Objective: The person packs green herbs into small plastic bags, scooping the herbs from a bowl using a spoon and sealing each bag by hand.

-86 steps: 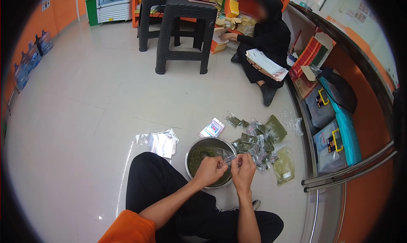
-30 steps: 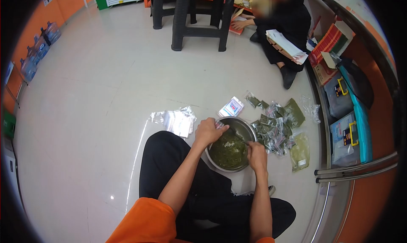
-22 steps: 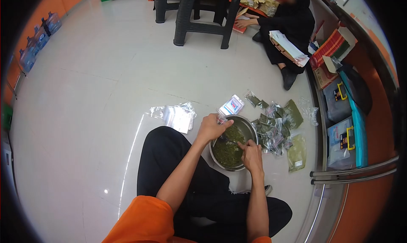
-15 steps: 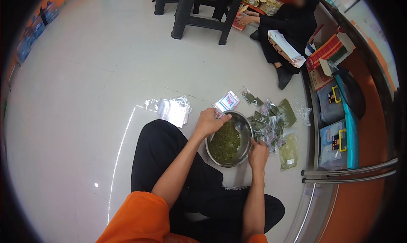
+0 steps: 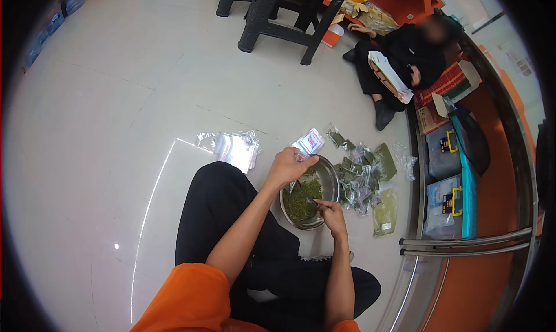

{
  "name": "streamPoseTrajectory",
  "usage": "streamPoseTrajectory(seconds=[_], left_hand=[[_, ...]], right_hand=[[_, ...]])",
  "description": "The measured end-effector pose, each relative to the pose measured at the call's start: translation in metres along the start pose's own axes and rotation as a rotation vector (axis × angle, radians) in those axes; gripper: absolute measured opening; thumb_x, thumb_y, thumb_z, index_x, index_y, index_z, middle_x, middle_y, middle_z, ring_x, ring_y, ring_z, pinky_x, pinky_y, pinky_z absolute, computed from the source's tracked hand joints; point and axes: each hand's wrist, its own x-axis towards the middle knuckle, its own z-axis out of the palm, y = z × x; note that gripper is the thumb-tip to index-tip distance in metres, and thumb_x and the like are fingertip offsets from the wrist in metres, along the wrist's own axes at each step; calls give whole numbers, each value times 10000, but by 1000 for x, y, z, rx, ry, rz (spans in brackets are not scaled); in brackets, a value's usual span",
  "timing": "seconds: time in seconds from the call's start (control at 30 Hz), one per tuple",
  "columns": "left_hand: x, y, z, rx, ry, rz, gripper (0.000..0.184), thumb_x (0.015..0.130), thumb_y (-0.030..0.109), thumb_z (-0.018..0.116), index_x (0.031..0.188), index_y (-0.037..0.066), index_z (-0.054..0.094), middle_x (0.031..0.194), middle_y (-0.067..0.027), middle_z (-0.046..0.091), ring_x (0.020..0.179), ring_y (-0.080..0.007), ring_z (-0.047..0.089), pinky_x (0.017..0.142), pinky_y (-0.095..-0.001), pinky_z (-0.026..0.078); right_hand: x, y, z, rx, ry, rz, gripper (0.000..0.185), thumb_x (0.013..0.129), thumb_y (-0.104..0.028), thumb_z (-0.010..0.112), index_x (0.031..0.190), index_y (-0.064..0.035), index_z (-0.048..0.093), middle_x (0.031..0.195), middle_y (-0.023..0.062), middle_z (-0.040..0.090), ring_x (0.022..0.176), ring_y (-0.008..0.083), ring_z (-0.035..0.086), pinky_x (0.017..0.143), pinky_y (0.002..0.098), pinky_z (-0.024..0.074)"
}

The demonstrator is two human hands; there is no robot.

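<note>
A round metal bowl (image 5: 330, 178) holding a chopped green mass (image 5: 298, 207) stands on the floor before my crossed legs. My left hand (image 5: 288, 169) is closed at the bowl's upper left rim, pinching a small clear plastic bag (image 5: 300, 156). My right hand (image 5: 332, 217) grips the handle of a spoon (image 5: 307, 197), whose far end reaches into the bowl beneath my left hand. Right of the bowl lies a pile of small clear bags with green contents (image 5: 358, 178). A printed white packet (image 5: 308, 142) rests just above the rim.
Empty clear bags (image 5: 236, 149) lie left of the bowl. A flat green bag (image 5: 384, 213) is at the right, near metal rails (image 5: 463, 245) and boxes (image 5: 445, 207). Another person (image 5: 399, 65) sits on the floor at the upper right, beside black stools (image 5: 289, 28).
The spoon has gone back into the green mass, and my right hand has moved from the rim over the bowl. The other person has leaned right, one hand off the orange box.
</note>
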Motion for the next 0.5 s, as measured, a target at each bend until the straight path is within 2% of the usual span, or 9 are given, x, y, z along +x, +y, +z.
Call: streamPoseTrajectory(seconds=[0.07,0.17,0.23,0.27,0.33,0.43,0.5], left_hand=[[6,-8,1,-13,39,7,584,781,424,816,1028,-89,685,953,-193,720,881,-226,695,776,-341,534],[8,-13,4,-29,218,85,507,773,426,805,887,-57,699,792,-176,708,744,-256,691,695,-382,527],[7,-15,4,-46,248,81,483,772,393,807,853,-69,692,778,-198,703,739,-267,694,687,-394,522],[10,-19,5,-44,260,75,478,771,387,808,844,-70,691,772,-203,702,736,-270,693,684,-396,520],[17,-27,6,-83,283,88,462,765,369,810,820,-73,688,764,-221,699,728,-289,692,688,-405,520],[17,-28,5,41,288,48,480,801,396,793,891,-65,691,810,-172,707,754,-239,682,703,-364,523],[17,-27,4,50,292,55,488,800,401,793,881,-68,688,804,-176,706,747,-241,682,701,-370,523]], right_hand=[[-1,-2,-6,60,14,39,305,867,-16,530,1094,87,706,719,2,613,608,62,486,562,223,363],[-4,1,-19,134,60,35,248,879,-23,544,1028,74,716,718,19,631,607,73,506,566,224,376],[-8,2,-26,217,108,18,208,889,-34,556,973,63,719,717,28,641,604,83,519,566,227,385],[-8,5,-32,231,103,22,166,896,-47,570,895,47,708,707,37,642,600,88,523,563,230,388],[-5,15,-45,190,109,8,169,883,-48,568,868,45,709,698,35,644,597,78,517,566,232,384],[-6,29,-54,107,132,18,172,874,-75,584,829,31,713,673,31,631,584,81,512,560,237,379],[-4,37,-54,9,138,41,177,888,-77,580,819,27,705,681,34,627,589,89,514,564,242,384]])
